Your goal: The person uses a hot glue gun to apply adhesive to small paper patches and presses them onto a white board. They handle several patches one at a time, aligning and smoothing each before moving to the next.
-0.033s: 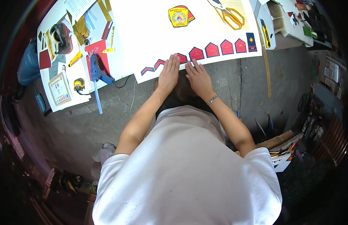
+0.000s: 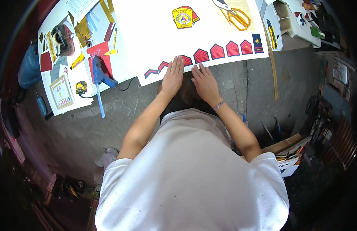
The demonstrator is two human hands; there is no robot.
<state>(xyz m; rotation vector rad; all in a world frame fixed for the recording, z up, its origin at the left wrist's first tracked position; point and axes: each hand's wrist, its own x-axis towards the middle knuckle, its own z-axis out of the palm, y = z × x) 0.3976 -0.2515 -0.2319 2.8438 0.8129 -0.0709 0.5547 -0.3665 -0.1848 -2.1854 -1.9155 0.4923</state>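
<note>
Along the near edge of a white sheet (image 2: 155, 42) runs a row of red-and-blue chevron patches (image 2: 217, 51), with a dark blue rectangular patch (image 2: 257, 43) at the right end. My left hand (image 2: 173, 78) lies flat with straight fingers on the sheet, partly covering a red patch (image 2: 187, 60). Just right of it, my right hand (image 2: 204, 82) has its fingers stretched out at the sheet's edge, below another chevron patch (image 2: 201, 56). Neither hand holds anything. Farther back on the sheet lies a yellow emblem patch (image 2: 183, 18), overlapping a red one.
Orange-handled scissors (image 2: 239, 19) lie at the back right, and a cutter knife (image 2: 271, 34) sits in a tray beyond them. On the left are a blue glue gun (image 2: 99, 73), a tape measure (image 2: 81, 87), a tape dispenser (image 2: 64, 40) and a framed picture (image 2: 61, 92).
My right hand has shifted very slightly to the right, and its fingertips have drawn back a little. My left hand and the patches look the same.
</note>
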